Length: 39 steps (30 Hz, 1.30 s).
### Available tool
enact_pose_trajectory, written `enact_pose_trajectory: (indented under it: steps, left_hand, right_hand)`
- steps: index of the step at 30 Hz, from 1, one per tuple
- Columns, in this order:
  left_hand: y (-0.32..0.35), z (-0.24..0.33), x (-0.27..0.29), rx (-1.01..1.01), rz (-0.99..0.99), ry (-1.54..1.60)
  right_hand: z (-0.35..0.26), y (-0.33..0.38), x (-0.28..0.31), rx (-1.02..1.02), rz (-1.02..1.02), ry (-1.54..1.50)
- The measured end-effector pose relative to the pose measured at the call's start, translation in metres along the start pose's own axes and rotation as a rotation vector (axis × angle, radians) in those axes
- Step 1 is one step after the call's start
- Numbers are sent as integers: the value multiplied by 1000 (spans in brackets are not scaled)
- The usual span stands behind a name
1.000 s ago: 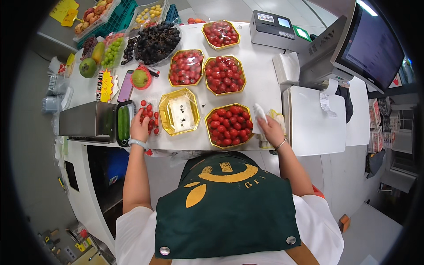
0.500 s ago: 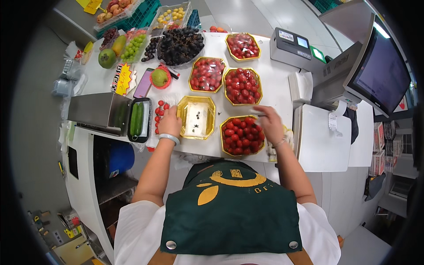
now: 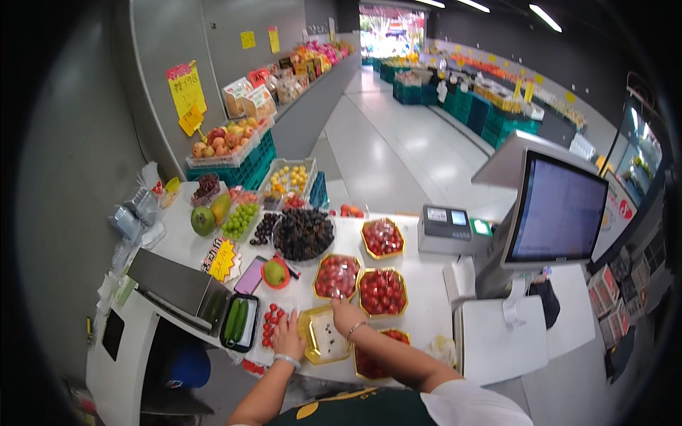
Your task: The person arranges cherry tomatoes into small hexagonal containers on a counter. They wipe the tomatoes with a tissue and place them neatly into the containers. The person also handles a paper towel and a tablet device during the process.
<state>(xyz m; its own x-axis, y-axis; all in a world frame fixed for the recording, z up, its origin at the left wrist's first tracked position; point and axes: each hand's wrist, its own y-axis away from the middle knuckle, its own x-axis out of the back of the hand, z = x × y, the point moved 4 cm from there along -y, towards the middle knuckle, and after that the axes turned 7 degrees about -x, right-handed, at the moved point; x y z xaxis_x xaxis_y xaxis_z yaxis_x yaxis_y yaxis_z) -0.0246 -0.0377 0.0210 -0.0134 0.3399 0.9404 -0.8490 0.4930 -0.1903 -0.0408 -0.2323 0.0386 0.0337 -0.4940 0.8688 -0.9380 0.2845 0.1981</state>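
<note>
My left hand [image 3: 288, 339] lies between a pack of small red tomatoes [image 3: 271, 323] and a gold-rimmed octagonal tray [image 3: 309, 339], its fingers stretched out against the tray's left side. A few dark bits lie on the tray's pale bottom. Across the tray's far right corner reaches my right hand [image 3: 346, 317], fingers drawn together; whatever is in them is hidden. Beneath my right forearm, a gold tray of red cherry tomatoes [image 3: 369, 363] is partly covered. Beyond stand more filled gold trays: one film-wrapped [image 3: 337, 275], another [image 3: 383, 292] beside it, and a third [image 3: 383, 237] farther back.
Dark grapes [image 3: 304, 234], green grapes [image 3: 240, 221] and a netted green fruit [image 3: 274, 272] are at the back left. Cucumbers [image 3: 236, 319] sit in a black tray. A printer [image 3: 445, 228] and a screen [image 3: 558, 209] stand right. Beyond is a shop aisle [image 3: 383, 135].
The view has tilted up, showing the aisle. My right hand has gone left, from beside the right-hand tomato trays to the gold tray's far corner. My left hand stays by that tray.
</note>
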Motion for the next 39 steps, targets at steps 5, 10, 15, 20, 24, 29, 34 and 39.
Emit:
enact_pose_trajectory:
  steps: [5, 10, 15, 20, 24, 29, 34, 39]
  left_hand:
    - [-2, -20, 23, 198, 12, 956]
    - [13, -36, 63, 125, 88, 1011]
    - [37, -92, 104, 235, 44, 1442]
    - [77, -165, 166, 404, 10, 1880]
    - [99, -218, 200, 470, 1, 1923]
    - [117, -247, 233, 391, 5, 1927]
    - [136, -329, 223, 599, 346, 1998]
    - [164, -399, 226, 785, 646, 1885]
  right_hand:
    - [-42, 45, 63, 89, 50, -178]
    - [-36, 46, 40, 116, 135, -855]
    - [-89, 68, -21, -328, -718, -2089]
    - [-204, 98, -57, -367, -478, -1893]
    - [-243, 84, -118, 215, 182, -778]
    - [-344, 124, -225, 786, 334, -341]
    - [-410, 123, -226, 565, -443, -579]
    - [-431, 92, -199, -84, -1149, -1482]
